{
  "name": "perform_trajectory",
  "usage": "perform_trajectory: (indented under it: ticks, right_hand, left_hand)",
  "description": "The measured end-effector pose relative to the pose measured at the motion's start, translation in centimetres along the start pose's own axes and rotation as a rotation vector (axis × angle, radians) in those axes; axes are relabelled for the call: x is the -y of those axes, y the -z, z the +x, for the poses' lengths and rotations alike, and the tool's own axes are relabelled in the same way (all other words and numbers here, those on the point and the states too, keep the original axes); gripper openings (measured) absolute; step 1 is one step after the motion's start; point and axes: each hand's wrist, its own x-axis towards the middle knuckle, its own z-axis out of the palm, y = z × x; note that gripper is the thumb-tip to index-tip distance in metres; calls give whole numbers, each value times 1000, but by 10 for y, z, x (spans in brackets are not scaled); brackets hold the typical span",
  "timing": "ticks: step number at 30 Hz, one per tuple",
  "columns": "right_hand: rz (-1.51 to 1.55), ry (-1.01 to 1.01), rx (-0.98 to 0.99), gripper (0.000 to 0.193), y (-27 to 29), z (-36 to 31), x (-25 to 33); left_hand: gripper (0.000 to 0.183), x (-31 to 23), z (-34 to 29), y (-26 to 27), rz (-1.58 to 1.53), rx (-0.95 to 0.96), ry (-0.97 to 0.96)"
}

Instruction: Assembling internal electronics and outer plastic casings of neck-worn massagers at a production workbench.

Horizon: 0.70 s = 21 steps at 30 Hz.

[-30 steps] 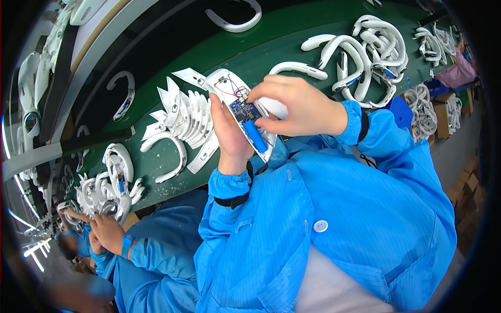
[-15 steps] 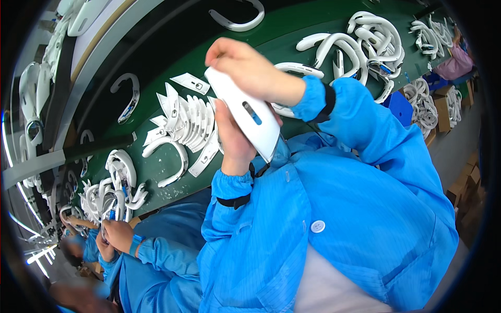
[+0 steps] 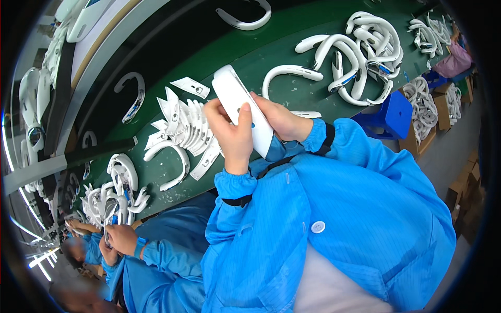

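Observation:
Both hands hold a white curved plastic cover (image 3: 241,96) in front of my chest, tilted with its far end up and to the left. My left hand (image 3: 232,136) grips its left side, the thumb pressed on the face over part of a small oval slot. My right hand (image 3: 284,120) closes on the right edge, with some fingers hidden behind the cover. To the left of my left hand lies a fanned row of similar white covers (image 3: 192,125) on the green table (image 3: 209,52). A single white U-shaped neckband (image 3: 187,167) lies beside that row.
Piled white neckbands (image 3: 383,44), some with blue parts showing, lie at the right. A blue stool (image 3: 394,116) stands beyond the table edge, by cartons (image 3: 442,112) of neckbands. At lower left, a co-worker's hands (image 3: 122,240) work near another neckband heap (image 3: 120,172).
My right hand has come down from the cover's far end to its right edge. The left thumb now lies on the face, covering part of the slot.

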Motion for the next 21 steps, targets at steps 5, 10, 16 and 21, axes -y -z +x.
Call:
perform_trajectory:
  ticks: [5, 10, 16, 21]
  right_hand:
    - [-18, -43, 71, 46, 7, 0, -1]
    - [-178, 150, 182, 47, 8, -2, -6]
    - [-244, 273, 232, 50, 5, -8, -9]
    - [-143, 237, 194, 50, 1, -13, 0]
  left_hand:
    - [53, -36, -4, 8, 611, 22, -91]
    - [69, -47, -20, 17, 689, 123, -76]
    - [67, -35, -27, 25, 328, 134, -83]
    - [66, -28, -33, 24, 269, 57, -202]
